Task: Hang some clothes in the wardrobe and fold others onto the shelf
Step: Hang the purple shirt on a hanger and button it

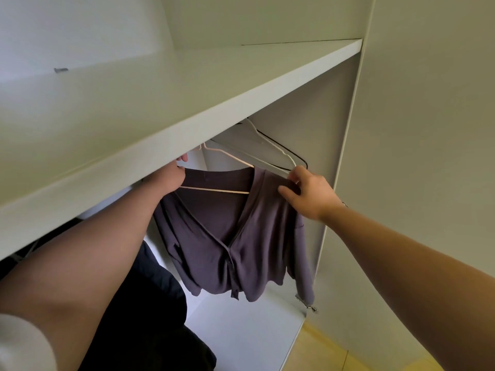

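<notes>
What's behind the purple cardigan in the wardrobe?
Behind the purple cardigan hang empty hangers: at least one white hanger and one black hanger. The shelf above hides their hooks and any rail, and the cardigan covers whatever lies lower.

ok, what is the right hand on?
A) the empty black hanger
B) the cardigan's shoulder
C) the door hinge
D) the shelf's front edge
B: the right hand pinches the purple cardigan at its shoulder between thumb and fingers, below the shelf and well above the hinge.
</notes>
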`<action>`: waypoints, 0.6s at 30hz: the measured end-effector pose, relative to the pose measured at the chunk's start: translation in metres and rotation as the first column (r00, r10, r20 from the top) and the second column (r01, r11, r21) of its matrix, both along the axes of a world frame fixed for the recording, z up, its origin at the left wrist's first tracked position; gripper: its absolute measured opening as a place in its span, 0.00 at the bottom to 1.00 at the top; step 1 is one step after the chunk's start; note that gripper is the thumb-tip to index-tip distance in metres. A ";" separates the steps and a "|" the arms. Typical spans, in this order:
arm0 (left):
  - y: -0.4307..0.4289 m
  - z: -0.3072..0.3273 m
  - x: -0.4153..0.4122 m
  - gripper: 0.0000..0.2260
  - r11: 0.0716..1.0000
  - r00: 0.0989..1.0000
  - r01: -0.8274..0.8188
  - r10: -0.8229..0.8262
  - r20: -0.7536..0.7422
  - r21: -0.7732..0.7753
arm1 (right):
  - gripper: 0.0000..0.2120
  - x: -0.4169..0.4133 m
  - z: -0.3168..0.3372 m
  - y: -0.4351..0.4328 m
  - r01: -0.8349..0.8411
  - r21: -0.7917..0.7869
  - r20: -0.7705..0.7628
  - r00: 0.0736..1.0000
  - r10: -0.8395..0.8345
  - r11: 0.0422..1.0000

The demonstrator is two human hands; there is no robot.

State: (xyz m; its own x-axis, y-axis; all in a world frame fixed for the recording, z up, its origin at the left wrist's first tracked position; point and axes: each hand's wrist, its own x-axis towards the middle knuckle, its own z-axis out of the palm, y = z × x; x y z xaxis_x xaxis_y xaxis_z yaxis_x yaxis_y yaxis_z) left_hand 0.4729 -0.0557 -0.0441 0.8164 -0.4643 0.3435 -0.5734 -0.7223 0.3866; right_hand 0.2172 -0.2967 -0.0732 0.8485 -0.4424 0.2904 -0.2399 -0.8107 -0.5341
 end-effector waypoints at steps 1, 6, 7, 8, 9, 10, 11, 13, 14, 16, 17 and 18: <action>0.002 0.001 0.001 0.09 1.000 1.000 0.018 -0.018 0.006 0.009 | 0.17 0.005 0.003 0.004 0.004 0.060 0.006 1.000 -0.004 0.998; 0.012 -0.004 0.012 0.15 0.998 0.998 -0.054 0.054 -0.018 0.015 | 0.20 0.031 0.017 0.018 0.093 0.182 0.001 0.995 -0.095 0.979; 0.015 -0.006 0.016 0.17 0.994 0.991 -0.113 0.112 -0.067 -0.013 | 0.19 0.035 0.017 0.018 0.108 0.226 -0.006 0.994 -0.110 0.968; 0.019 -0.009 0.019 0.19 0.987 0.982 -0.161 0.157 -0.104 -0.030 | 0.18 0.039 0.018 0.018 0.116 0.278 -0.007 0.993 -0.119 0.953; 0.024 -0.011 0.023 0.21 0.981 0.975 -0.189 0.183 -0.129 -0.032 | 0.16 0.042 0.017 0.016 0.121 0.336 0.000 0.992 -0.129 0.934; 0.028 -0.013 0.025 0.21 0.980 0.971 -0.197 0.193 -0.143 -0.011 | 0.14 0.044 0.017 0.015 0.121 0.385 0.016 0.990 -0.138 0.915; 0.031 -0.015 0.029 0.20 0.981 0.969 -0.194 0.194 -0.152 0.020 | 0.12 0.046 0.018 0.014 0.117 0.412 0.035 0.989 -0.144 0.904; 0.034 -0.020 0.037 0.20 0.976 0.963 -0.212 0.216 -0.158 0.047 | 0.07 0.047 0.022 0.014 0.096 0.365 0.054 0.991 -0.124 0.926; 0.035 -0.022 0.040 0.19 0.972 0.961 -0.229 0.233 -0.152 0.041 | 0.05 0.047 0.024 0.015 0.083 0.309 0.055 0.993 -0.105 0.948; 0.034 -0.023 0.041 0.19 0.970 0.960 -0.241 0.243 -0.142 0.027 | 0.05 0.047 0.026 0.018 0.055 0.211 0.074 0.995 -0.072 0.976; 0.033 -0.023 0.041 0.18 0.972 0.961 -0.235 0.236 -0.140 0.027 | 0.06 0.048 0.026 0.019 0.048 0.180 0.094 0.993 -0.065 0.982; 0.031 -0.022 0.038 0.16 0.974 0.963 -0.226 0.228 -0.144 0.027 | 0.07 0.048 0.026 0.021 0.047 0.157 0.113 0.991 -0.066 0.986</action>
